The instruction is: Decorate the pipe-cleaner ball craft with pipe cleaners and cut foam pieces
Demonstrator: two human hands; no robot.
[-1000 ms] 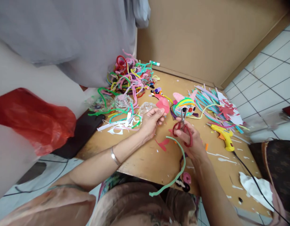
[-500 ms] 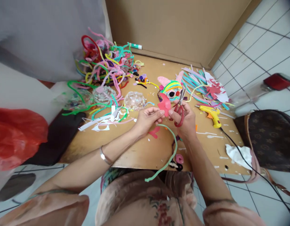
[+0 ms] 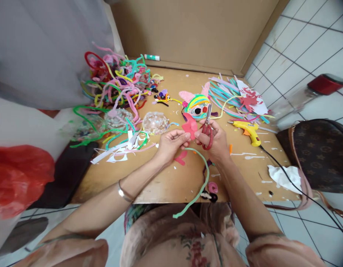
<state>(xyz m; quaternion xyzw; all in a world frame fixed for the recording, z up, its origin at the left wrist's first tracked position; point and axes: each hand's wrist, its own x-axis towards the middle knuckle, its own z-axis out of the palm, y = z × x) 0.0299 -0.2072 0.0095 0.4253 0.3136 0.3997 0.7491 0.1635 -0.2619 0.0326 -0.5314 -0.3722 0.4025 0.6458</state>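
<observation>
My left hand (image 3: pixel 172 145) pinches the lower left edge of a red cut-out piece (image 3: pixel 190 124), thin like paper or felt. With scissors (image 3: pixel 207 133) in its grip, blades pointing up and away, my right hand (image 3: pixel 215 142) also touches the piece's right edge with its fingertips. The scissors have dark red handles. Below the hands, a light green pipe cleaner (image 3: pixel 207 172) curves down past the table edge. Another red scrap (image 3: pixel 181 158) lies under my left hand. Just beyond stands a striped animal head (image 3: pixel 197 105) with pink ears and a red nose.
A tangled heap of pipe cleaners (image 3: pixel 118 79) sits at the back left, near clear plastic domes (image 3: pixel 156 123) and white paper scraps (image 3: pixel 115 155). To the right lie a yellow glue gun (image 3: pixel 250 130) with its cord, straight pipe cleaners (image 3: pixel 225 94) and a brown bag (image 3: pixel 324 155).
The camera view has shifted slightly. Both hands still hold the red piece, and the scissors stay in my right hand, their blades a little more upright.
</observation>
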